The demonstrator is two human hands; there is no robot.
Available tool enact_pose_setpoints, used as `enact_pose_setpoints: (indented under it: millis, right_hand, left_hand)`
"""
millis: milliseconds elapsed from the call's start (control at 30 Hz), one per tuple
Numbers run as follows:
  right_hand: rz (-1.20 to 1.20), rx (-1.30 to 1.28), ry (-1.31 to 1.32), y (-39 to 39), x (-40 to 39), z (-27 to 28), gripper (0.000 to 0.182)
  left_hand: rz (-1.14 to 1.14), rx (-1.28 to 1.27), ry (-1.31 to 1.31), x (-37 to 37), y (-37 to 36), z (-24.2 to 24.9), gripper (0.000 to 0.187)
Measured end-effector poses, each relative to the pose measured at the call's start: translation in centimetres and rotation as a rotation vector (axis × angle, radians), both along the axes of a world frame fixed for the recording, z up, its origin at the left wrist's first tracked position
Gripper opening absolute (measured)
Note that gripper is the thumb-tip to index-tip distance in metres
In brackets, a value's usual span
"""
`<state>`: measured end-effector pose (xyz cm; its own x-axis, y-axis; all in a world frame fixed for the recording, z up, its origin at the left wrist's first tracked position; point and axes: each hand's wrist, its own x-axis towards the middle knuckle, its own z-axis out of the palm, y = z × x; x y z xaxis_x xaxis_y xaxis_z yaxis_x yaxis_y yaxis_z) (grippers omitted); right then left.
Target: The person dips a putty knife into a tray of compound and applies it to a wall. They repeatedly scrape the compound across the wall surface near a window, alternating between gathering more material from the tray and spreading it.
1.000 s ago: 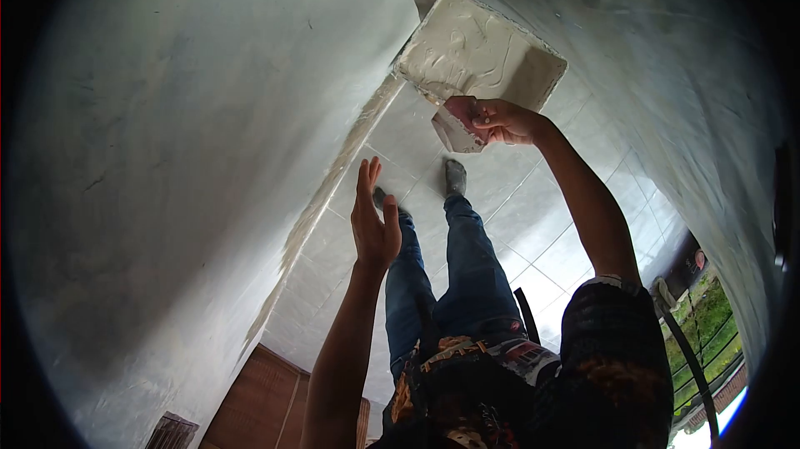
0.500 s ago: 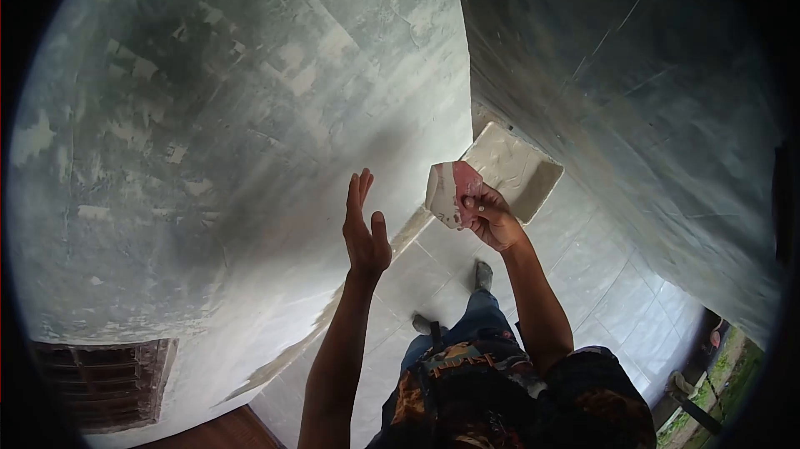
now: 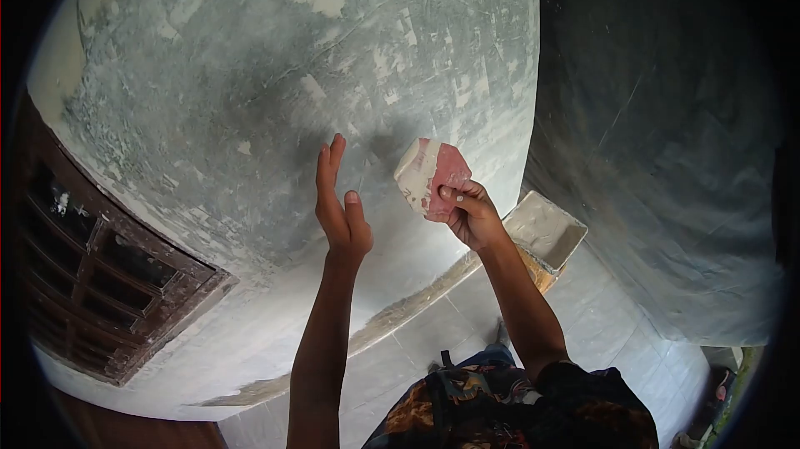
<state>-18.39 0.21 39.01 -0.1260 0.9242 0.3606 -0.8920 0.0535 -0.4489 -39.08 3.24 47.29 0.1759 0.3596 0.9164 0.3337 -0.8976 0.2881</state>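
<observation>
My right hand (image 3: 473, 214) grips a flat pink putty scraper (image 3: 451, 167), its thumb over the near face. Pale wet putty coats the scraper's left side. To its left, my left hand (image 3: 340, 203) is raised with fingers stretched and thumb apart, holding nothing. Both hands are in front of a grey-green wall (image 3: 275, 66) with patchy white putty smears. Behind my right wrist, a rectangular tray (image 3: 575, 236) contains whitish putty.
A brown wooden window with a slatted frame (image 3: 92, 261) is set in the wall at left. Grey sheeting (image 3: 658, 157) hangs on the right. Pale floor tiles (image 3: 425, 345) lie below, with a rough unpainted strip (image 3: 417, 303) along the wall's foot.
The view has turned toward the wall and window, and the tray now appears lower and farther right. The scraper has moved from before the tray to before the wall, still in my right hand.
</observation>
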Motion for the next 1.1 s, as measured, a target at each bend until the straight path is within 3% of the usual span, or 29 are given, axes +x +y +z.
enact_pose_setpoints:
  millis: [233, 467, 1100]
  right_hand:
    - [-0.039, 0.006, -0.061, -1.2, -6.3, 7.6, 0.028]
    - [-0.104, 0.124, -0.175, -0.7, -10.3, 11.9, 0.026]
    - [-0.113, 0.252, -0.224, 1.8, -16.7, 18.7, 0.017]
  left_hand:
    - [0.063, 0.179, 0.022, -6.8, -1.0, 5.7, 0.059]
    - [0.088, 0.311, 0.014, -10.1, -1.3, 10.5, 0.060]
    - [0.204, 0.370, 0.006, -15.3, -0.4, 14.9, 0.063]
